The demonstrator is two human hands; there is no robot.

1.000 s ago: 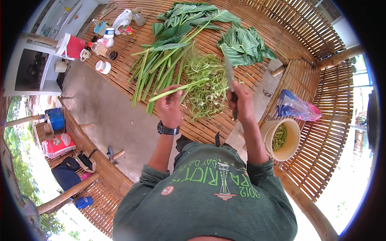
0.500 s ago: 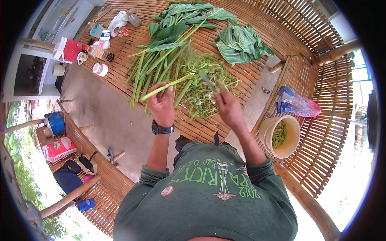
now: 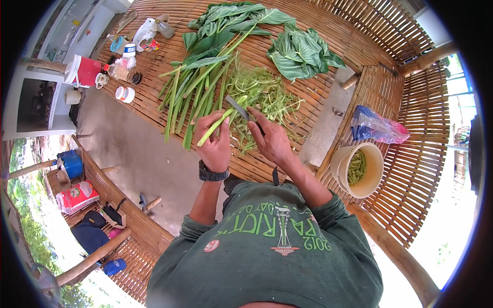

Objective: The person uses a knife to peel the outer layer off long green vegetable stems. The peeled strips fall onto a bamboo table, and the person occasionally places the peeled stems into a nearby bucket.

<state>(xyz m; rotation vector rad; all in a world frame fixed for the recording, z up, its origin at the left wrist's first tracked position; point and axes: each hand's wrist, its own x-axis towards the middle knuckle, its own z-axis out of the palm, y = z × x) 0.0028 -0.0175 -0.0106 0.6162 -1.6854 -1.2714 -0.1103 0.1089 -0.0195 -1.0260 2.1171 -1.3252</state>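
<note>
My left hand [image 3: 214,142] is closed around a pale green leaf stalk [image 3: 222,123], which slants up and to the right. In my right hand [image 3: 271,139] is a knife [image 3: 238,108]; its blade lies against or just over the upper part of the stalk. Beyond my hands spreads a heap of thin green peelings [image 3: 262,90] on the bamboo table. Several long unpeeled stalks [image 3: 191,97] lie left of the heap, some with large leaves [image 3: 226,23] at their far ends. A pile of cut leaves [image 3: 303,54] rests at the far right.
At my right, a cream bucket [image 3: 371,180] with cut green pieces [image 3: 356,168] stands on a bamboo bench beside a plastic bag [image 3: 377,126]. Jars and bottles, including a brown-bottomed bottle [image 3: 124,73], and a red cooler [image 3: 85,70] are at the left.
The knife has moved left and nearer, from beyond the stalk's tip onto its upper part. My left hand has shifted slightly right and nearer, and the stalk now tilts more steeply.
</note>
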